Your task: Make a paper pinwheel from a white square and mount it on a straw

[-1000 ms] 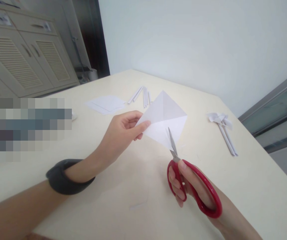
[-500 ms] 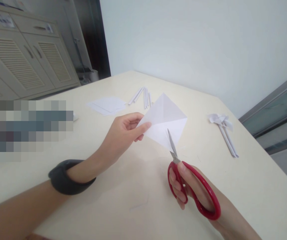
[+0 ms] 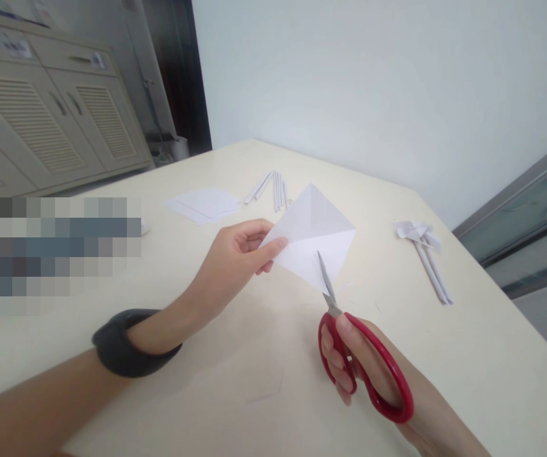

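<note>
Above the middle of the table (image 3: 468,355), my left hand (image 3: 233,257) holds a folded white paper (image 3: 314,238) off the surface, thumb on top and fingers curled beneath, pinching the paper's left corner. I see the paper as a diamond with a crease across it, upper half shaded, lower half bright. My right hand (image 3: 354,362) sits nearer the table's front edge, fingers threaded through the red loops of the scissors (image 3: 349,343) and curled tight round them. The blades point up and away from me, drawn close together, and their tips lie over the paper's lower corner; I cannot tell whether the paper sits between the blades or just behind them. A dark band (image 3: 131,343) wraps my left wrist.

Toward the far edge, a flat stack of white sheets (image 3: 204,204) lies on the table, and just beside it to the right rests a loose bundle of thin rolled paper sticks (image 3: 273,185). Near the right edge, well apart from my hands, lies a paper pinwheel (image 3: 423,244) on its long white stem. Beyond the table's far left corner stands a cabinet (image 3: 45,120) with slatted doors.
</note>
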The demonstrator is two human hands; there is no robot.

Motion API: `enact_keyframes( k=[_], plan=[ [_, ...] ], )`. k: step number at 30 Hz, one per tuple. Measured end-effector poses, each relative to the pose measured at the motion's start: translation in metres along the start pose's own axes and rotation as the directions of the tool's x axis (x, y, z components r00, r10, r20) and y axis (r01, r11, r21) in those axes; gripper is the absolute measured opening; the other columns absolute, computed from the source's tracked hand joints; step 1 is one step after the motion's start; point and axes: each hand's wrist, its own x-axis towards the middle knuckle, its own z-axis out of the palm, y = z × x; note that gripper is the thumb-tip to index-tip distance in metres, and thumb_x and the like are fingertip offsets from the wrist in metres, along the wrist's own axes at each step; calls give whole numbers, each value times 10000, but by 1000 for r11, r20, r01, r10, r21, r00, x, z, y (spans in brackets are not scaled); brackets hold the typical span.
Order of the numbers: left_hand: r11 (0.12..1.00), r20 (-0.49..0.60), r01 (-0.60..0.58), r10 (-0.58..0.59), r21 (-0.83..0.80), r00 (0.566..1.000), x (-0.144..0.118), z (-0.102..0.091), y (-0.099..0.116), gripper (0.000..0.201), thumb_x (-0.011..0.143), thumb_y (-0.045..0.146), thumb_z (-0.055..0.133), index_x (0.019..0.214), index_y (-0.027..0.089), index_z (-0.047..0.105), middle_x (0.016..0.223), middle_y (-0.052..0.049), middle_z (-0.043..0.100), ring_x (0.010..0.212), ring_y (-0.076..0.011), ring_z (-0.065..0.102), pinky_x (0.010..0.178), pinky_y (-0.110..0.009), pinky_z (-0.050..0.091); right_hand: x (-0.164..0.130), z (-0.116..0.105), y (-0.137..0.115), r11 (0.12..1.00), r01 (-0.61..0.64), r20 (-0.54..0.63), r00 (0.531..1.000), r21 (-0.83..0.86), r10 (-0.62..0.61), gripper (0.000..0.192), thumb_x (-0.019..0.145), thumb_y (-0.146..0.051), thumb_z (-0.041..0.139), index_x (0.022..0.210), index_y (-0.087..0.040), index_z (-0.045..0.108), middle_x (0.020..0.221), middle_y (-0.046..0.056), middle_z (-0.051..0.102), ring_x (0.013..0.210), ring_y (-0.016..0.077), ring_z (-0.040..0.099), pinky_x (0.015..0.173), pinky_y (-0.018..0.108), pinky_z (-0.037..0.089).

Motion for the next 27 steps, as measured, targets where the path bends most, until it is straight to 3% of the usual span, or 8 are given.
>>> enact_keyframes(
  k=[11,27],
  plan=[
    [1000,8,9,-9,-20,1000,-1,0,1,114,815,280,594,748,189,583,596,42,467,519,-89,403,494,-206,330,-6,1,-5,996,-14,-16,1000,88,15,360,910,-484,430,800,-168,563,638,-18,485,565,118,442,607,260,363],
    [1000,57,17,-17,-2,998,-2,2,2,125,816,256,573,702,206,581,553,43,428,497,-103,373,479,-222,305,-5,1,-4,995,41,20,999,96,-44,369,911,-491,417,813,-174,578,638,-20,488,557,118,436,617,257,375]
  ],
)
